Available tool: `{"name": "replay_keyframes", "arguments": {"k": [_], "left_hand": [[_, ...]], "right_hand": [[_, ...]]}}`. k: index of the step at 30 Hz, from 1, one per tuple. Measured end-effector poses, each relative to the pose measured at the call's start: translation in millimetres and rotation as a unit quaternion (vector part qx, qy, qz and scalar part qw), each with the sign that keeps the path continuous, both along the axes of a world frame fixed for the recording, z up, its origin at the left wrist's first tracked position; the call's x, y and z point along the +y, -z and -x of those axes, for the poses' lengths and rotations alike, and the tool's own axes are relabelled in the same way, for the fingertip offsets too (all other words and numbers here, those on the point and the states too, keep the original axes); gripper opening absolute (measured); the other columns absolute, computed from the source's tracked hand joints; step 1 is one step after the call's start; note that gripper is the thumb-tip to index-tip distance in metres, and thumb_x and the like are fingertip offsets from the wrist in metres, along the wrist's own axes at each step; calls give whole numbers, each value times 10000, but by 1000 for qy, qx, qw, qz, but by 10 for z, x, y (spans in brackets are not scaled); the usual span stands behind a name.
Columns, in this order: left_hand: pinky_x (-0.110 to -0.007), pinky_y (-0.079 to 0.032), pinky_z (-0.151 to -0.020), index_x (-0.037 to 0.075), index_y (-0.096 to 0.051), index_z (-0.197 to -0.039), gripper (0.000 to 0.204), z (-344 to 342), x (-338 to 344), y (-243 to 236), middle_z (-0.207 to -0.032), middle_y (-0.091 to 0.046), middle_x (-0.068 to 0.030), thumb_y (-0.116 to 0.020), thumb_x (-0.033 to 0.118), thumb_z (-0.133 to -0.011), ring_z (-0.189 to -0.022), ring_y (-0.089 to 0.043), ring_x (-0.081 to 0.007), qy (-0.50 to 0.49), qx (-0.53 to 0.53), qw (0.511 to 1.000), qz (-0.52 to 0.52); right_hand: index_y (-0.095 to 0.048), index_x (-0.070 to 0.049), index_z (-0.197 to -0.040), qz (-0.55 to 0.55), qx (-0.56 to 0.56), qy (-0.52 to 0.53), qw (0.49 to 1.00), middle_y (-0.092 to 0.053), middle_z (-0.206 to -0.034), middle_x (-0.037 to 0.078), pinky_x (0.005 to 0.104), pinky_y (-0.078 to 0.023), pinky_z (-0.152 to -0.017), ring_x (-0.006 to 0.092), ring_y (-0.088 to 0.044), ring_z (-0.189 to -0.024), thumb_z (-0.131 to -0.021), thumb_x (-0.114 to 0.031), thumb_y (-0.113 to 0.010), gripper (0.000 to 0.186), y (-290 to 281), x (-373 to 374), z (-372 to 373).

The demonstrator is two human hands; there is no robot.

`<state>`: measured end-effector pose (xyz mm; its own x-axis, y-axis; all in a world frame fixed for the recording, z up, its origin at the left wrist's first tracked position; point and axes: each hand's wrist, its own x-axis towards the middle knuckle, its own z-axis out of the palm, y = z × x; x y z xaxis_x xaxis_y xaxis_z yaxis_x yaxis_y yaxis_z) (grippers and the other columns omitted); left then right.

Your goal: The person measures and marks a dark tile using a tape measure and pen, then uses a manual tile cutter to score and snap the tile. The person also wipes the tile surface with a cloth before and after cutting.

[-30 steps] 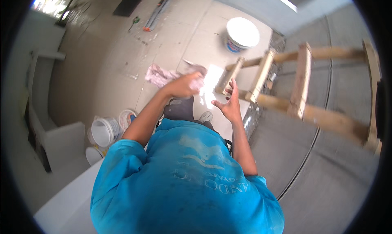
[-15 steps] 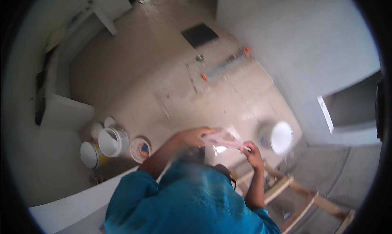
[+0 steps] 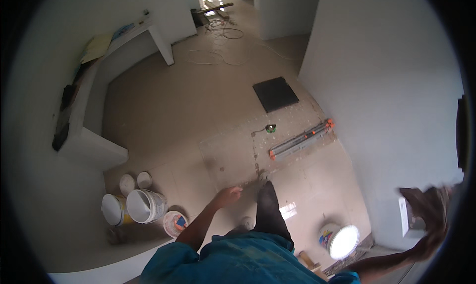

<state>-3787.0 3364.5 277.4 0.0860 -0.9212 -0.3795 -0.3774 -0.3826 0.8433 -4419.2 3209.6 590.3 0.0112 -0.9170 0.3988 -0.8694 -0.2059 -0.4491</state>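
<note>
My right hand (image 3: 435,237) is stretched out to the far right, shut on a crumpled brownish cloth (image 3: 425,204). The cloth hangs in front of the white-edged opening (image 3: 405,217) in the right wall and is smeared by motion. My left hand (image 3: 228,197) is held over the tiled floor beside my dark-trousered leg (image 3: 269,209). Its fingers are curled in, and nothing shows in them. Nearest to that hand on the left is a small white tub (image 3: 174,225) with a blue and orange thing inside.
White buckets (image 3: 148,207) and tubs stand at the left wall. A lidded bucket (image 3: 342,240) is at the right. Ahead lie a grey tile cutter (image 3: 300,144) with orange ends, a green tape measure (image 3: 270,128) and a dark square tile (image 3: 276,94). Cables (image 3: 225,33) lie farther off.
Earlier both hands held the cloth in front of me. My left hand has let go, and my right has carried the cloth far right. The view has tipped up, and a leg now shows forward.
</note>
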Motion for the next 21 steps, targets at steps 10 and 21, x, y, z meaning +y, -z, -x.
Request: {"name": "replay_keyframes", "arguments": {"k": [10,21], "left_hand": [[-393,-567,-759,91,-709,-1054,290,-1851,-298,240,-986,-717,-126,-611,258,-840,-875,-705,-276,-415,57,878,-232],[-338,-556,-572,61,-624,-1221,411,-3668,-2165,691,-839,-718,-137,-654,278,-873,-673,-699,-205,-263,10,934,-241]], "right_hand": [[-587,2,-1132,-391,-52,-13,919,-666,-1028,183,432,-494,-831,322,-643,-947,-881,-298,-618,392,3433,-1802,-2045],[-626,8,-963,-254,93,18,963,-688,-872,214,498,-539,-693,392,-679,-801,-780,-285,-706,354,3048,-4742,-2572]]}}
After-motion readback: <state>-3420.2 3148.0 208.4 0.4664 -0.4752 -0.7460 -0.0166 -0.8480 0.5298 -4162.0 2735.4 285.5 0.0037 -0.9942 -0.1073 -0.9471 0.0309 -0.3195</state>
